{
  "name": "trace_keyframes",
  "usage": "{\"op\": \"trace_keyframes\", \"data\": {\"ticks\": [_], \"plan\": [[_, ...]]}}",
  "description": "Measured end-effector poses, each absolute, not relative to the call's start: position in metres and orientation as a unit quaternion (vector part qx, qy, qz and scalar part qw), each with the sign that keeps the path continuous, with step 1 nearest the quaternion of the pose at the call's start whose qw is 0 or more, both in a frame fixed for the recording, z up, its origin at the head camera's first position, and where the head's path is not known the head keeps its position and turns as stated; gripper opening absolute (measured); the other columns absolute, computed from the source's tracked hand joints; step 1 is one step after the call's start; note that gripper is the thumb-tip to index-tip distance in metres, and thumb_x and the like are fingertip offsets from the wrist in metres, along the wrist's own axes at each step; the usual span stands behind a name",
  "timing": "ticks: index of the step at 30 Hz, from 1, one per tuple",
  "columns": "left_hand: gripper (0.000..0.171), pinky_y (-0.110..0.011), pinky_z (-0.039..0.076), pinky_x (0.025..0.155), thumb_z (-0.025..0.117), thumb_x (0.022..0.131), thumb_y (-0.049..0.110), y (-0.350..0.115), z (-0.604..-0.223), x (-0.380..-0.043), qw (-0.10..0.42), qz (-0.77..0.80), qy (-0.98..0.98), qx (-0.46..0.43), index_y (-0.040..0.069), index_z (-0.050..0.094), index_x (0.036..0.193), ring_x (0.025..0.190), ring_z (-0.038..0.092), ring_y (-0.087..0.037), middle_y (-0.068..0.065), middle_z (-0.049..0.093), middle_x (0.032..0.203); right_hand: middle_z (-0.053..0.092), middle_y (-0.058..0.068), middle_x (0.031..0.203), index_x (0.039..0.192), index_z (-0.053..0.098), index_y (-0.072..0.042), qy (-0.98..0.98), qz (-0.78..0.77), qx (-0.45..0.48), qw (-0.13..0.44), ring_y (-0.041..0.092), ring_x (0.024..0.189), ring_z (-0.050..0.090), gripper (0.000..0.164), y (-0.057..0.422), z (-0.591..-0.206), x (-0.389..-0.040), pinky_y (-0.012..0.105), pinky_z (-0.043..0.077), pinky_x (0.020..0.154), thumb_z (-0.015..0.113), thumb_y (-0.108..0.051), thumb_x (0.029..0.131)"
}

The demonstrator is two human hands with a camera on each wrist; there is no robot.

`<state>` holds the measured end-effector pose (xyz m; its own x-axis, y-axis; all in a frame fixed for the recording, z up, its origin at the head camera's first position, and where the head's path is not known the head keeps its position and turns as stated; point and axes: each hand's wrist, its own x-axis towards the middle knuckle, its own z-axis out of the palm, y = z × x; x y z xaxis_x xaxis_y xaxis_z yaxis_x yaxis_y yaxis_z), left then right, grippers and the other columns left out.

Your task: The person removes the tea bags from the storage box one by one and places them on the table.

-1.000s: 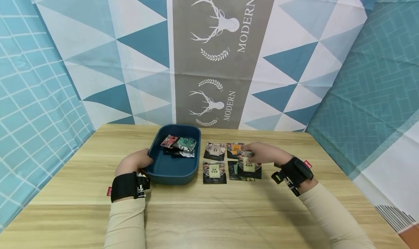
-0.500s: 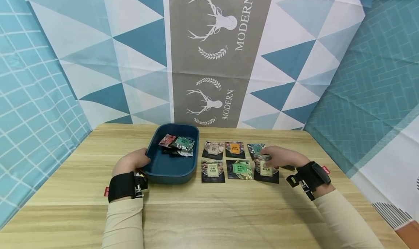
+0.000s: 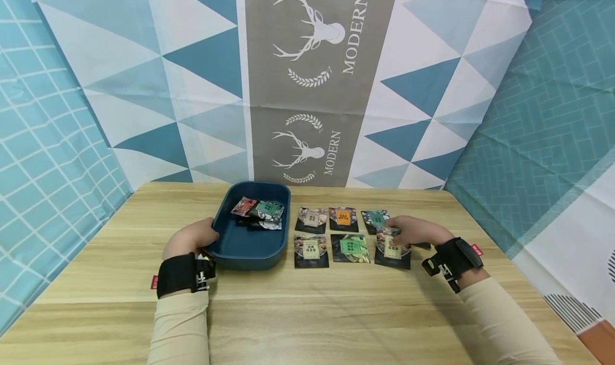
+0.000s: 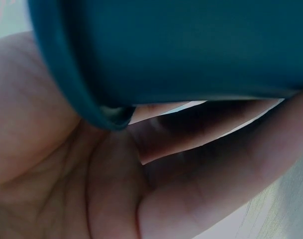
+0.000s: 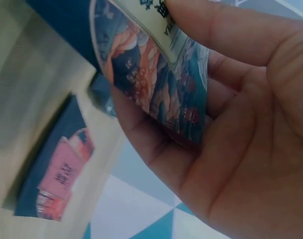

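My left hand (image 3: 191, 238) holds the left rim of a dark blue plastic bin (image 3: 247, 262); in the left wrist view, the bin's lip (image 4: 66, 79) lies between thumb and fingers. Inside the bin lie several sachets, among them a red one (image 3: 244, 206) and a green-labelled one (image 3: 270, 210). At the right, my right hand (image 3: 418, 230) pinches a yellow-labelled sachet (image 3: 393, 254) by its upper right part. In the right wrist view this sachet (image 5: 146, 74) sits between thumb and fingers. Whether its lower edge touches the table cannot be told.
Left of the held sachet lie a green-labelled sachet (image 3: 352, 247) and another yellow-labelled one (image 3: 310, 251). Behind are pale-labelled (image 3: 311, 219), orange-labelled (image 3: 343, 219) and teal-labelled (image 3: 376, 219) sachets. A pink-labelled sachet (image 5: 59, 169) shows in the right wrist view. Patterned cloth (image 3: 206, 87) hangs behind the table.
My right hand has carried the yellow-labelled sachet rightward, off the green-labelled one, to the right end of the front row. It barely moves in the last half second. The left hand stays on the bin.
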<state>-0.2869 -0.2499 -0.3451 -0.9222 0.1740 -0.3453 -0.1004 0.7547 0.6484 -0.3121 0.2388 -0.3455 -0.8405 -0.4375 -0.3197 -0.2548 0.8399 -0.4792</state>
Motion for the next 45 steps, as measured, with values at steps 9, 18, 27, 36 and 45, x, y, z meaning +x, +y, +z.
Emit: {"op": "trace_keyframes", "data": {"ticks": [9, 18, 27, 36, 45], "plan": [[0.051, -0.03, 0.043, 0.064, 0.033, 0.091, 0.0, -0.249, -0.345, -0.287, 0.196, 0.358, 0.913, 0.014, -0.013, 0.019, 0.138, 0.075, 0.053, -0.027, -0.029, 0.044, 0.112, 0.04, 0.032, 0.133, 0.134, 0.04, 0.008, 0.944, -0.21, -0.161, 0.195, 0.016, 0.057, 0.046, 0.049, 0.24, -0.363, -0.317, 0.033, 0.04, 0.061, 0.056, -0.006, 0.09], [0.052, -0.031, 0.043, 0.064, 0.033, 0.091, 0.0, -0.249, -0.347, -0.286, 0.196, 0.371, 0.908, 0.01, -0.013, 0.019, 0.139, 0.076, 0.053, -0.027, -0.03, 0.043, 0.113, 0.049, 0.029, 0.127, 0.127, 0.049, 0.006, 0.958, -0.171, -0.159, 0.167, 0.021, 0.072, 0.054, 0.043, 0.239, -0.374, -0.319, 0.033, 0.041, 0.067, 0.06, -0.006, 0.087], [0.053, -0.031, 0.044, 0.064, 0.033, 0.091, 0.0, -0.25, -0.347, -0.287, 0.196, 0.364, 0.91, 0.013, -0.014, 0.016, 0.14, 0.076, 0.054, -0.028, -0.032, 0.041, 0.118, 0.057, 0.018, 0.105, 0.115, 0.058, 0.004, 0.967, -0.129, -0.178, 0.13, 0.022, 0.081, 0.052, 0.035, 0.239, -0.377, -0.319, 0.037, 0.044, 0.073, 0.066, -0.008, 0.083], [0.05, -0.03, 0.043, 0.063, 0.033, 0.091, -0.001, -0.248, -0.345, -0.285, 0.198, 0.394, 0.898, 0.004, -0.012, 0.019, 0.138, 0.076, 0.052, -0.027, -0.03, 0.043, 0.112, 0.059, 0.009, 0.087, 0.098, 0.065, -0.009, 0.95, -0.165, -0.245, 0.097, 0.018, 0.071, 0.05, 0.023, 0.254, -0.387, -0.339, 0.032, 0.038, 0.068, 0.06, -0.03, 0.09], [0.05, -0.031, 0.042, 0.064, 0.034, 0.09, 0.001, -0.249, -0.343, -0.284, 0.187, 0.343, 0.921, 0.014, -0.012, 0.024, 0.137, 0.077, 0.053, -0.028, -0.028, 0.045, 0.109, 0.058, 0.02, 0.117, 0.117, 0.059, 0.001, 0.96, -0.124, -0.239, 0.071, 0.034, 0.104, 0.057, 0.03, 0.19, -0.345, -0.307, 0.04, 0.045, 0.088, 0.059, -0.011, 0.09]]}}
